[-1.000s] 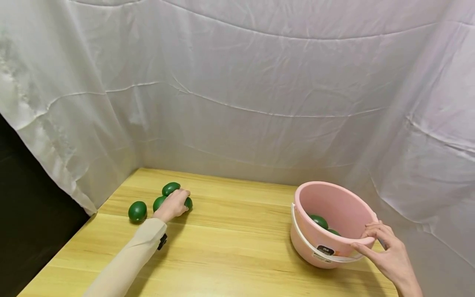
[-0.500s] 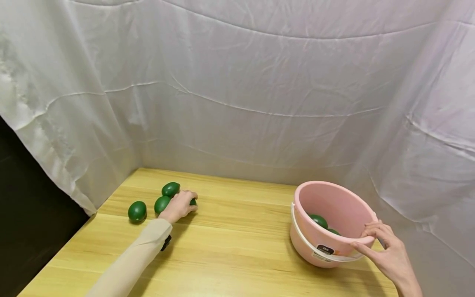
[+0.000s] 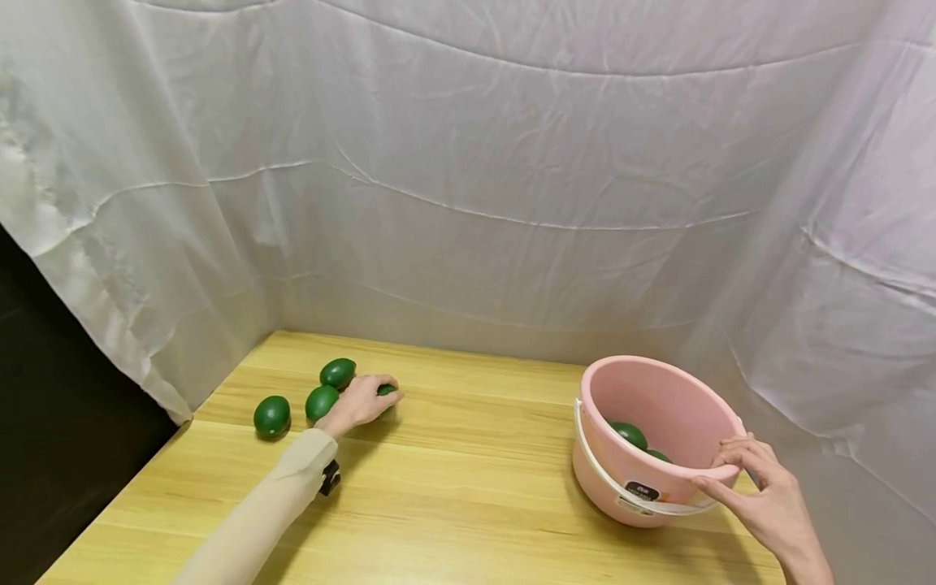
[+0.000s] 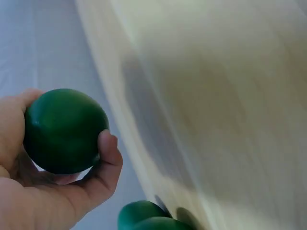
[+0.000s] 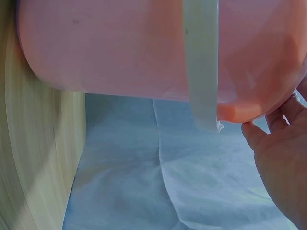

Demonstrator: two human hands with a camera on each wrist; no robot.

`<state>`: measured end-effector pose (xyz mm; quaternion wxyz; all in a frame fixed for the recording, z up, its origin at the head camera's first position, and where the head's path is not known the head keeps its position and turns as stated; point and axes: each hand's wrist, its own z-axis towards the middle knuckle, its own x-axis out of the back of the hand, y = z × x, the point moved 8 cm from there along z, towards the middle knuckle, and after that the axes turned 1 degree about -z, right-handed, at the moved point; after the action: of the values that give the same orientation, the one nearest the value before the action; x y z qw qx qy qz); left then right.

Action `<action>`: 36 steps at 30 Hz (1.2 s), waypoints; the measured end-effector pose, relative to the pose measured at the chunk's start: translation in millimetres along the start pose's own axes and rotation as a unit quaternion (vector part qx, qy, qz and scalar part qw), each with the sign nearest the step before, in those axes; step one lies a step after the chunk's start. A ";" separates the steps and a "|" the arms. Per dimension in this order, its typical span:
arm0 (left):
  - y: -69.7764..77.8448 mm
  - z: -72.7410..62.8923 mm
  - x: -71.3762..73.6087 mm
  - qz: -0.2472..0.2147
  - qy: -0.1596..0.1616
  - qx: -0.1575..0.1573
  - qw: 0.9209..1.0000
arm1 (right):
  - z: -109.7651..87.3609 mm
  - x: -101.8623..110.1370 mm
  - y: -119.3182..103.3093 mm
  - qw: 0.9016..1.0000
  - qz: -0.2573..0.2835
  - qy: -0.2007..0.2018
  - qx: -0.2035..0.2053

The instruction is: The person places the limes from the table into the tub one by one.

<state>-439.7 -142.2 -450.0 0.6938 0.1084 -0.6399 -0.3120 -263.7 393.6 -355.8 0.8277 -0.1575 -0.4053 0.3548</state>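
Three fruits point(image 3: 322, 401) aside, grips a green fruit point(image 4: 67, 132) in the left hand point(image 3: 358, 402) near the table's point(image 3: 475, 487) far edge, with wide room toward the bucket point(image 3: 680, 398). Pinches the bucket's rim with the right hand point(image 3: 764, 483).

The wooden table point(image 3: 468, 463) carries three green fruits point(image 3: 272, 417) and a bucket point(image 3: 658, 406).

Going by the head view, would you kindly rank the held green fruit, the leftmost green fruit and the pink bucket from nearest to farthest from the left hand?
1. Held green fruit: gripped by the left hand.
2. Leftmost green fruit: on the table, left of that hand.
3. Pink bucket: well across to its right.
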 end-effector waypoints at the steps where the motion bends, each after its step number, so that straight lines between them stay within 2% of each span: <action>1: 0.6 0.2 1.6 -0.014 0.002 0.003 1.000 | 0.1 0.1 0.0 1.000 0.000 0.001 0.002; 3: 3.4 0.8 5.4 -0.040 0.008 0.006 0.999 | 0.3 0.1 0.3 1.000 0.000 0.001 0.003; 9: 15.2 3.5 9.1 -0.079 0.032 0.011 0.996 | -0.5 -0.3 1.8 1.000 -0.006 -0.003 -0.002; 16: 40.3 7.9 9.1 -0.089 0.077 -0.032 0.993 | -0.6 -0.7 1.2 1.000 -0.007 -0.004 -0.003; 20: 53.3 11.3 6.1 -0.117 0.090 -0.038 0.988 | -0.3 -0.5 0.6 1.000 -0.007 -0.002 0.000; 27: 75.9 17.4 -3.6 -0.149 0.090 -0.015 0.985 | 0.6 -0.9 1.6 1.000 -0.004 0.000 -0.003; 36: 115.4 26.3 -17.3 -0.180 0.075 -0.038 0.980 | 0.4 -1.0 4.8 1.000 -0.009 0.001 -0.004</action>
<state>-430.6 -35.5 -396.6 0.6762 0.2179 -0.5436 -0.4469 -266.7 396.2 -358.7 0.8303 -0.1579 -0.4075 0.3457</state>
